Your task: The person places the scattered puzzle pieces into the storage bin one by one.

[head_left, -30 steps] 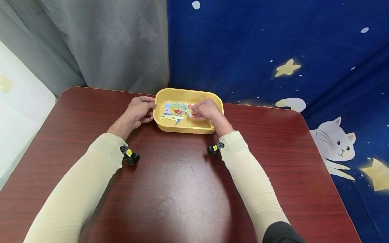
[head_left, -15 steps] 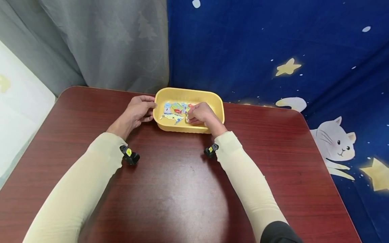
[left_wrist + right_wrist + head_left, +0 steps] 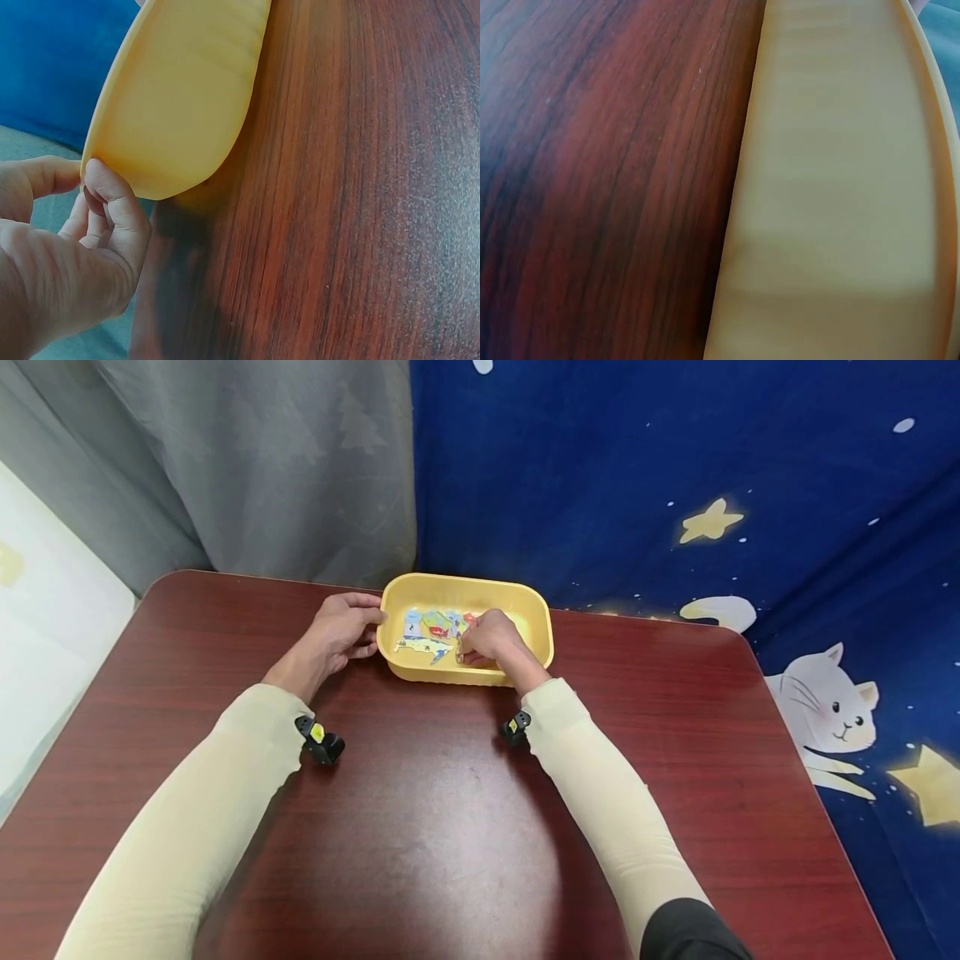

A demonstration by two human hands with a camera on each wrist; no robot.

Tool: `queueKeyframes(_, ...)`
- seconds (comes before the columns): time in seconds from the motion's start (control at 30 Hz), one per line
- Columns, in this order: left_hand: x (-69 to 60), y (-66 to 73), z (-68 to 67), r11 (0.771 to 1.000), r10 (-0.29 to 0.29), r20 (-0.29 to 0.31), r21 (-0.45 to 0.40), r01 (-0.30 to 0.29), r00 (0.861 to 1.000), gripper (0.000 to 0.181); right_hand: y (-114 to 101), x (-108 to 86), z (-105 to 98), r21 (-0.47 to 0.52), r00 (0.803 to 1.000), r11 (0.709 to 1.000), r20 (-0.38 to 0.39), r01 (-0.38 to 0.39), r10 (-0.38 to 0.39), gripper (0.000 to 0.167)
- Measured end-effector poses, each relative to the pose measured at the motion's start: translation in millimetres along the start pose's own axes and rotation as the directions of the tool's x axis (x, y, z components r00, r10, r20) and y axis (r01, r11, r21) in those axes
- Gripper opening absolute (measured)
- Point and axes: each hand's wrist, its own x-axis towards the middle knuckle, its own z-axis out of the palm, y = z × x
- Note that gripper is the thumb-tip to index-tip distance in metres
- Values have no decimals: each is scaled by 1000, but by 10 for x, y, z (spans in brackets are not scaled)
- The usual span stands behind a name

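A yellow plastic basin (image 3: 525,670) stands at the far edge of the table. My left hand (image 3: 339,628) holds its left rim between thumb and fingers; the left wrist view also shows this hand (image 3: 82,240) on the basin wall (image 3: 180,97). Inside, several flat, colourful cut-outs like map puzzle pieces lie on the floor, among them a pale yellow and blue one (image 3: 425,647) and a green and red one (image 3: 437,627). My right hand (image 3: 495,637) reaches in over the front rim and pinches a small flat piece (image 3: 460,652), seen tilted. Its fingertips are partly hidden.
The dark red wooden table (image 3: 420,827) extends in front of the basin and to both sides. Behind it hang a grey curtain (image 3: 300,468) and a blue one (image 3: 600,468) with stars. In the right wrist view, the basin's outer wall (image 3: 840,187) blocks sight of the hand.
My right hand has moved left and toward the basin's front, and a small flat piece now shows tilted at its fingertips. The left hand has stayed on the rim.
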Motion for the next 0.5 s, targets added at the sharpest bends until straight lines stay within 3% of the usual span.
queueKeyframes(0.5,-9,5,-1,1000,5,0,-3,-5,1000,36,-34,-15,9,-49,998,998,-57,-33,30,6)
